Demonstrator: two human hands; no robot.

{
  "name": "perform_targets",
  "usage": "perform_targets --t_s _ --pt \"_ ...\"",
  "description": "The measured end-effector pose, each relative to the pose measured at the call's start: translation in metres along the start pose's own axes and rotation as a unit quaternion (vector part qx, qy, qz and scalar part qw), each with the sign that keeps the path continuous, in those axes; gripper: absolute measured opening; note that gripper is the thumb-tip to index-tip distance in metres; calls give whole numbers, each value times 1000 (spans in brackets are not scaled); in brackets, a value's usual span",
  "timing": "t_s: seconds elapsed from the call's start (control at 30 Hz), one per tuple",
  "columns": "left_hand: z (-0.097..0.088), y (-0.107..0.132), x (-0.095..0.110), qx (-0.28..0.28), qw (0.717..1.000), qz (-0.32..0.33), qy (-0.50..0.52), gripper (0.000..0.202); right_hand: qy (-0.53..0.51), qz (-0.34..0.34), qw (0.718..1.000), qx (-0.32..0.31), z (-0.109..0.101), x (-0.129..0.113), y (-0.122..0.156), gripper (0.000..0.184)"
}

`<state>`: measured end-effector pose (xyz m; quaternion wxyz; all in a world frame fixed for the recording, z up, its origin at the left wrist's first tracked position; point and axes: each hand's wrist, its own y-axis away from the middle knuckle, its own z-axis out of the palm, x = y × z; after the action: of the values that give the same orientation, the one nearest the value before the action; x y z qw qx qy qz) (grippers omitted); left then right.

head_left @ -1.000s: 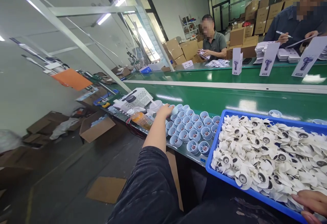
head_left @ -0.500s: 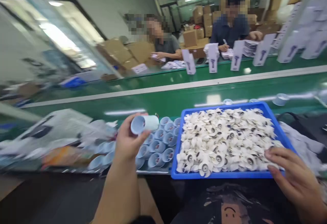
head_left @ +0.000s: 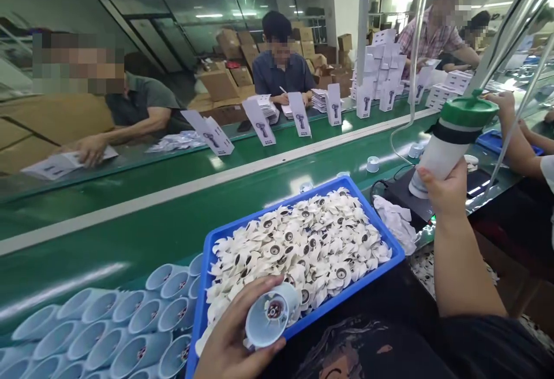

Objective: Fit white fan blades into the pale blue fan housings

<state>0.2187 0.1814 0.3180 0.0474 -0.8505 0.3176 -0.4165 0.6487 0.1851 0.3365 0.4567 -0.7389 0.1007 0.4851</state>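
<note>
My left hand is closed around a light-blue cylindrical housing, its open end facing me and a copper-coloured coil showing inside. This housing is held over the near edge of a blue tray heaped with white fan blades. At the right, my right hand grips a tilted white bottle with a green cap and a black band. The bottle's lower end is just above a dark flat box.
Rows of light-blue housings lie at the left. A green conveyor runs behind the tray, bearing a few small blue parts. White cartons stand on its far side, where several people work. A crumpled white cloth and metal poles are at the right.
The view has turned right. My right hand has left the tray and now holds the bottle. My left hand has brought the housing over the tray's near edge, its open end turned toward me.
</note>
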Motion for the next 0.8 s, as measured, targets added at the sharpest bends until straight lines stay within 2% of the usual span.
perform_targets --t_s 0.13,0.23,0.3,0.43,0.5,0.57,0.63,0.8 --pt "7 -1 5 -48 998 3 43 75 -107 31 987 -113 -8 -29 21 84" --pt "16 0 9 -80 994 5 78 67 -198 68 962 -174 -6 -51 30 70" --pt "26 -3 18 -102 991 -7 92 68 -278 99 932 -210 3 -65 34 61" --pt "53 -25 48 -155 986 -2 66 71 -415 121 849 -303 31 -96 43 39" --pt "66 -41 63 -156 985 34 63 66 -457 124 811 -343 44 -113 47 34" --pt "75 -54 73 -129 987 70 71 56 -482 129 790 -357 53 -127 51 37" --pt "80 -62 80 -95 989 85 81 46 -490 134 787 -350 57 -136 54 40" --pt "84 -67 89 -62 990 90 93 39 -451 110 817 -342 56 -139 60 34"
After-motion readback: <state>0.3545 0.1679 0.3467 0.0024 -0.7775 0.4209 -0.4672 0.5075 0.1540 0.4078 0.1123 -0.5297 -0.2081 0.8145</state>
